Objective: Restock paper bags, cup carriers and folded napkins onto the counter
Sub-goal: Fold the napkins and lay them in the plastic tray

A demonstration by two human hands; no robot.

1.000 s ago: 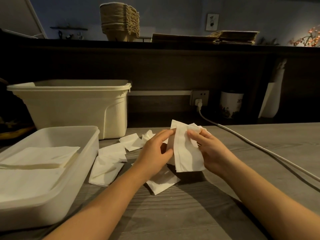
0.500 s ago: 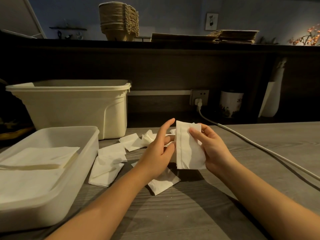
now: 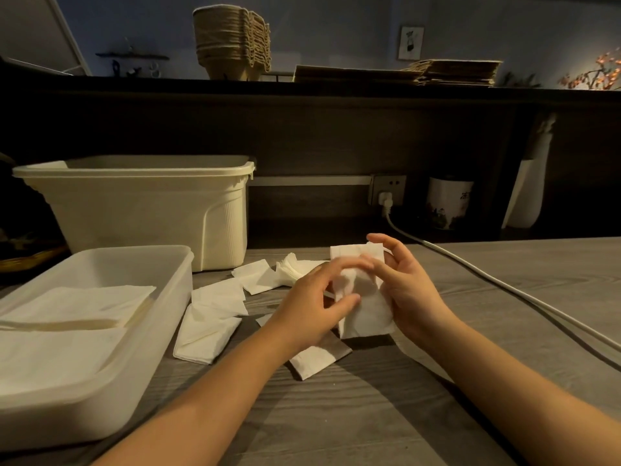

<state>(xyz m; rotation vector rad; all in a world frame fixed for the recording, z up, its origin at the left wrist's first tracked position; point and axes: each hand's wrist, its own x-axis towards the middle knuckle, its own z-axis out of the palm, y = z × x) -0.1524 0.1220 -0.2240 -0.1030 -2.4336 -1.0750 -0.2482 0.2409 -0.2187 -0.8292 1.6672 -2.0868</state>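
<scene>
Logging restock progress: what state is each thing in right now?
Held napkin, partly folded, upright between both hands.
Left hand, pinches it.
Right hand, holds its right edge.
Loose napkins, folded, scattered on the table.
Shallow tub, lidless, holding napkin stacks.
Tall bin, lidless.
Plug, in the socket.
Cup carriers, stacked on the counter.
Paper bags, piled flat.

A white tray (image 3: pixel 100 408) and a cream bin (image 3: pixel 151 216) sat on the grey counter (image 3: pixel 369 415), at its left. Beside them lay scattered folded napkins (image 3: pixel 208 334).
</scene>
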